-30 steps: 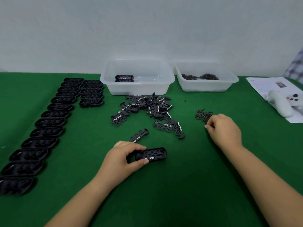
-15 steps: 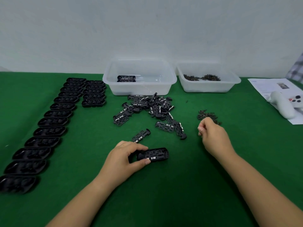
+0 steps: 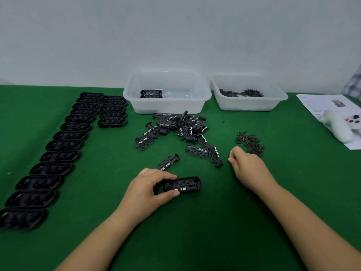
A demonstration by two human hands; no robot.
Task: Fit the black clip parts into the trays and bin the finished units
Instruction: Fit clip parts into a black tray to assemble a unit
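My left hand (image 3: 148, 189) grips the left end of a black tray with a clip part seated in it (image 3: 184, 185), flat on the green table. My right hand (image 3: 247, 169) hovers to the right with thumb and fingers pinched together; whether a small screw sits between them I cannot tell. A single clip part (image 3: 169, 162) lies just above the left hand. A heap of black clip parts (image 3: 181, 128) sits further back. Empty black trays (image 3: 62, 144) line up along the left. A clear bin (image 3: 168, 92) at the back holds finished units (image 3: 151, 93).
A pile of small dark screws (image 3: 250, 142) lies right of my right hand. A second clear bin (image 3: 248, 93) with more screws stands at the back right. A white controller (image 3: 339, 126) rests on a paper sheet (image 3: 322, 104) at the far right.
My right hand has drawn back from the screw pile toward the left, fingers pinched. The left hand stays on the tray.
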